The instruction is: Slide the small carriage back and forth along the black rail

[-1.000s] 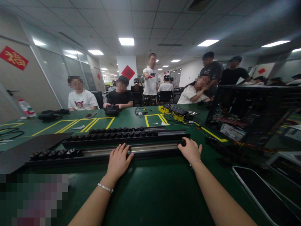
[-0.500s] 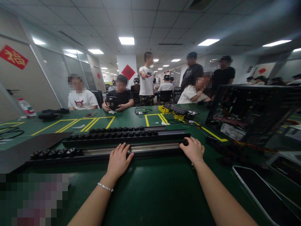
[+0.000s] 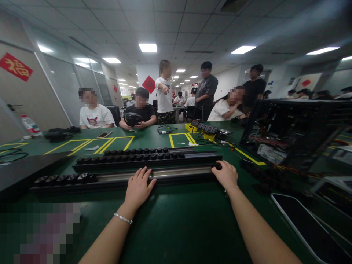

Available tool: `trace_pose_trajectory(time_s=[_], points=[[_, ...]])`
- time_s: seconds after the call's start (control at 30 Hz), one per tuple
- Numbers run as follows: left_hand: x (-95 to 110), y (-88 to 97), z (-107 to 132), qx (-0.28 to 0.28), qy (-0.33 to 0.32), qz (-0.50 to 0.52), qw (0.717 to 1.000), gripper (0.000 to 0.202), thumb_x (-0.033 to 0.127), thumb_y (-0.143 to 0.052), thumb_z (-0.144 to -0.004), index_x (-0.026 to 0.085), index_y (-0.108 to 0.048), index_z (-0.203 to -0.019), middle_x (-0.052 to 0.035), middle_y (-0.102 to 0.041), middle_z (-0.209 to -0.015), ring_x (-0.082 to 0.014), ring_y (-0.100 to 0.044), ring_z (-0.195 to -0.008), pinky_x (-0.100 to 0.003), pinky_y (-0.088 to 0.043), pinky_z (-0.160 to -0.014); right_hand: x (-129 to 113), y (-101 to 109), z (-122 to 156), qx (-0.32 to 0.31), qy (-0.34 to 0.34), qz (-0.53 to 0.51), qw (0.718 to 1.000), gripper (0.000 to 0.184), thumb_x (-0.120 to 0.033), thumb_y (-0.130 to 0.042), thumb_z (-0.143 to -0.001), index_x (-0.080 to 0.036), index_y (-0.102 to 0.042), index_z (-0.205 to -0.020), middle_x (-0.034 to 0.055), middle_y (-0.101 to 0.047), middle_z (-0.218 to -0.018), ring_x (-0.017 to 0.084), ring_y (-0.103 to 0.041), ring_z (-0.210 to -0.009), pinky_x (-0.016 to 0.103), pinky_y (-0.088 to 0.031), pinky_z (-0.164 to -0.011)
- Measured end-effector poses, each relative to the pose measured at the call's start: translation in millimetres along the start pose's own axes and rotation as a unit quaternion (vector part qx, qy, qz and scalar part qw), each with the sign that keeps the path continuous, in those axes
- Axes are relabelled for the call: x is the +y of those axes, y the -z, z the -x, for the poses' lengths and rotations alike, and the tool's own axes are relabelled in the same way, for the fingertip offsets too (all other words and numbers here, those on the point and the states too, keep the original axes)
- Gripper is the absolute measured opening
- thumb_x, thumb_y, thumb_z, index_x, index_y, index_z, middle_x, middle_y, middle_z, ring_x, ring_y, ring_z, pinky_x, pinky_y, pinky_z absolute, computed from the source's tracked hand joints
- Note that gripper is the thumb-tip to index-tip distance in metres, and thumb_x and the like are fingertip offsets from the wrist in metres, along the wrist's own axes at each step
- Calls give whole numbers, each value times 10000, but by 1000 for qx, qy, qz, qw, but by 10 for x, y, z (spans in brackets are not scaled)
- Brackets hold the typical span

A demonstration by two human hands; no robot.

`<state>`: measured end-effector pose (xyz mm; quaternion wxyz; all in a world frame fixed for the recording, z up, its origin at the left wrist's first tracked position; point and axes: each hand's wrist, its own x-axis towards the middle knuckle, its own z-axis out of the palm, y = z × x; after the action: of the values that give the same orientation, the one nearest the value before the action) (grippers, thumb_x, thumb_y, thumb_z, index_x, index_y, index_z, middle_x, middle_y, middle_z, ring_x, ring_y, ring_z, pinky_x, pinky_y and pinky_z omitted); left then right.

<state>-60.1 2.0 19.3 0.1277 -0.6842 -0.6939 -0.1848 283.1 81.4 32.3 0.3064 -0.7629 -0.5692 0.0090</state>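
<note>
A long black rail (image 3: 181, 171) with a silver strip along it lies across the table in front of me. Several small dark blocks (image 3: 64, 179) sit in a row at its left end. My left hand (image 3: 139, 186) rests over the rail's middle, fingers stretched out and thumb apart. At the right end of the rail, my right hand (image 3: 226, 174) has its thumb and fingers closed round a small black block (image 3: 218, 166), mostly hidden by the fingers. Just behind, a second black rail (image 3: 189, 161) carries rows of similar blocks (image 3: 137, 157).
A phone (image 3: 305, 223) lies at the right by my forearm. Beyond it stands an open computer case (image 3: 291, 135) with loose cables. Across the green table (image 3: 181, 227) are a yellow tray (image 3: 191, 128), a power strip (image 3: 205, 128) and another phone (image 3: 105, 134). Several people sit or stand beyond.
My hands stay almost where they were on the rail. In the background, the standing people have shifted left, and the seated person in black has tilted the black object held in their hands.
</note>
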Motion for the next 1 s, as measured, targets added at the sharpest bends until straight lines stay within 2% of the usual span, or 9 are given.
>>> trace_pose_trajectory(time_s=[0.2,0.4,0.73,1.0], points=[[3,34,-19,-15,-2,-1,1000,532,522,-330,-871,219,-500,-1274,-66,-462,-1390,-270,-391,-1281,-442,-398,-978,82,-73,-43,16,14,-12,1000,450,-350,-475,-721,-215,-587,-1136,66,-534,-1247,256,-430,-1171,380,-325,-977],[-6,12,-25,-7,0,8,1000,533,529,-359,-860,222,-509,-1269,-70,-471,-1382,-271,-396,-1276,-448,-392,-995,172,-150,-110,42,30,-5,999,474,-371,-499,-707,-176,-586,-1129,106,-521,-1242,262,-401,-1200,399,-292,-1008],[-19,-6,-21,3,2,14,1000,538,538,-381,-849,223,-519,-1262,-63,-482,-1374,-269,-402,-1270,-442,-367,-1022,197,-65,-128,23,25,-35,999,455,-331,-461,-730,-177,-574,-1143,74,-585,-1181,244,-479,-1120,357,-313,-999],[-33,-24,-26,1,-1,16,1000,529,536,-389,-847,231,-522,-1258,-61,-482,-1373,-267,-404,-1268,-443,-370,-1014,220,-33,-143,14,-8,-48,999,494,-331,-466,-741,-183,-543,-1205,92,-591,-1167,263,-486,-1115,367,-372,-938]])
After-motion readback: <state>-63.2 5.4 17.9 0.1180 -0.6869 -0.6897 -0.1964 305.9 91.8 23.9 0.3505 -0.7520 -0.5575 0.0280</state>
